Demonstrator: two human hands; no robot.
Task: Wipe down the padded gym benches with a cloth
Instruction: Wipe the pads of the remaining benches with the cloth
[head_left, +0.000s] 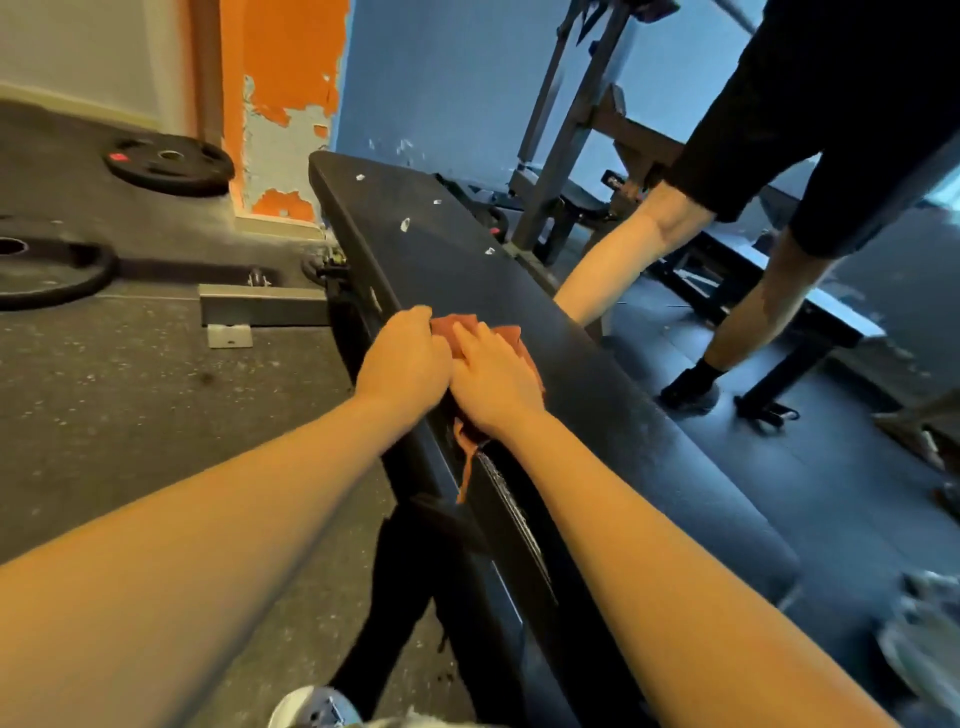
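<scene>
Here, crumpled rust cloth (511, 333), white-flecked black bench (467, 254)

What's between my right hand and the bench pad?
An orange cloth, pressed under the right hand onto the bench pad, in the head view.

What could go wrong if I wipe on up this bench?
A loose tail of the cloth hangs off the edge of the bench pad and might snag underneath. A bystander's leg stands close beside the pad's far side, so a long stroke could bump it. The white flecks ahead may just smear.
</scene>
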